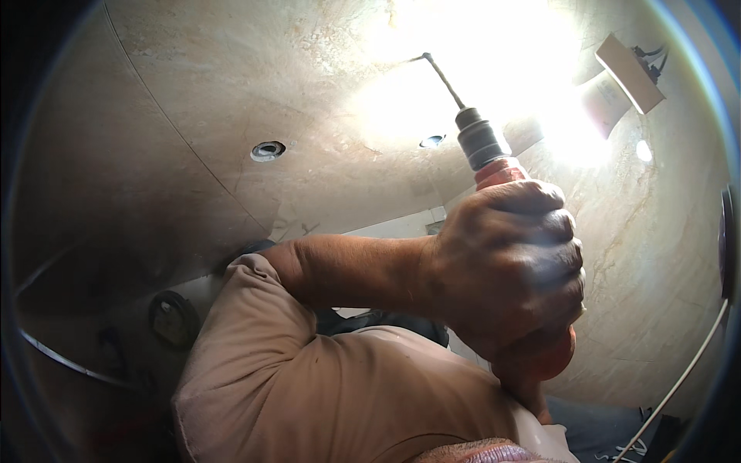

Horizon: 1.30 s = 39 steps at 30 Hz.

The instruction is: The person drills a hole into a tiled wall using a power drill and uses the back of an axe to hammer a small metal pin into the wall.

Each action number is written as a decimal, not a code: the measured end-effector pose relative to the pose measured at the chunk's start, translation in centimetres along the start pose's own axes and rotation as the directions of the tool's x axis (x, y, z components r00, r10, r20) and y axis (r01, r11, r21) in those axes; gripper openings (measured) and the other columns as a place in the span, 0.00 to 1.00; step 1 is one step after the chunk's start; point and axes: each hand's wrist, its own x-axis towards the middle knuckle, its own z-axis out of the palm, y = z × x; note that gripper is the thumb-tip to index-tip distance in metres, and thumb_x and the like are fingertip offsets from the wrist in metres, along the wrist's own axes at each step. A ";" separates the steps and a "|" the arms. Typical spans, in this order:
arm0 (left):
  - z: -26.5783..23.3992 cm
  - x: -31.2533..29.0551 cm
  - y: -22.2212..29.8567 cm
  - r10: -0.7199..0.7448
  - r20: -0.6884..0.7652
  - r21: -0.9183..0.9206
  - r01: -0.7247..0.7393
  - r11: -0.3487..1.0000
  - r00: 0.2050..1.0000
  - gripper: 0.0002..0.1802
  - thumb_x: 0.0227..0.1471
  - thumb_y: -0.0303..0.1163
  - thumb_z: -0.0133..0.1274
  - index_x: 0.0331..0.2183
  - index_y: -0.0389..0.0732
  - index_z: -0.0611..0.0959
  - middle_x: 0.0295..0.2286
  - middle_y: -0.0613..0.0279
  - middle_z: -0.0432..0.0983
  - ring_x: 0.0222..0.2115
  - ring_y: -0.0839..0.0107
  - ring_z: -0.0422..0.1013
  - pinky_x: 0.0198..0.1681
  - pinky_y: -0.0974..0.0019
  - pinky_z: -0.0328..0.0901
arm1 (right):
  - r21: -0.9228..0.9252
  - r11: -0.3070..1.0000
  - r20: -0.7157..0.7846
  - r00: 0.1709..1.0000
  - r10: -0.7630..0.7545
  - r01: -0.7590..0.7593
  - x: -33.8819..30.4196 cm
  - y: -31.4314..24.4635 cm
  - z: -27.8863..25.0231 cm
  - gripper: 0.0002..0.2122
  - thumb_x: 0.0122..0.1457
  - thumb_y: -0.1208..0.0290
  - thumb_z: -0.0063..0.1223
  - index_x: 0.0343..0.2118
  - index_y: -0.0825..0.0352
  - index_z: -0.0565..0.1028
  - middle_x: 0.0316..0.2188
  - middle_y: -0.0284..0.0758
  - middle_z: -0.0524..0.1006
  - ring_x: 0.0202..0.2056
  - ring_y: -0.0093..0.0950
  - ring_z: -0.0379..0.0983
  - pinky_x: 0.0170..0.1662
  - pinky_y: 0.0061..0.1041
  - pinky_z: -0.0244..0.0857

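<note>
My left arm reaches across in front of me, and its hand [513, 266] is closed around the body of a red power drill [556, 355] with a black chuck. The drill points up and away to the left. Its long, thin bit [445, 81] meets the marbled wall panel [193, 69] at a small dark spot; glare hides how deep the tip is. Below the drill's rear end, a bit of my right wrist [534, 397] shows, close to the tool. That hand's fingers are hidden behind the drill and my left hand.
Two round openings, one with a metal ring [268, 151] and another [432, 141], sit in the panel. At upper right a glaring lamp stands by a pale box [629, 73] with cables. A white cable [683, 366] hangs at right. A dark round object [174, 320] is at left.
</note>
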 end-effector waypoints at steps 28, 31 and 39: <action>1.2 2.4 2.5 0.019 0.030 0.010 -0.020 1.000 0.999 0.12 0.32 0.42 0.58 0.16 0.42 0.79 0.18 0.63 0.74 0.23 0.68 0.76 0.31 0.59 0.70 | 0.053 0.998 -0.012 0.999 -0.045 0.046 -0.5 0.3 -1.6 0.19 0.50 0.66 0.71 0.43 0.67 0.77 0.33 0.36 0.78 0.30 0.37 0.78 0.32 0.33 0.71; 0.2 2.7 2.6 0.044 0.095 0.004 -0.045 0.999 0.994 0.10 0.37 0.35 0.59 0.19 0.37 0.83 0.20 0.58 0.78 0.25 0.65 0.80 0.36 0.59 0.75 | 0.062 0.998 -0.009 1.000 -0.027 0.027 0.2 0.4 -1.2 0.19 0.50 0.66 0.71 0.43 0.67 0.77 0.33 0.36 0.78 0.30 0.36 0.78 0.32 0.33 0.71; 0.7 3.1 1.9 0.008 -0.017 0.024 -0.008 1.000 1.000 0.16 0.32 0.46 0.59 0.16 0.44 0.79 0.19 0.64 0.74 0.24 0.68 0.76 0.33 0.60 0.72 | 0.088 0.996 -0.007 1.000 0.030 -0.029 0.3 -0.2 -1.9 0.18 0.50 0.67 0.70 0.42 0.67 0.77 0.33 0.36 0.78 0.30 0.36 0.78 0.32 0.33 0.71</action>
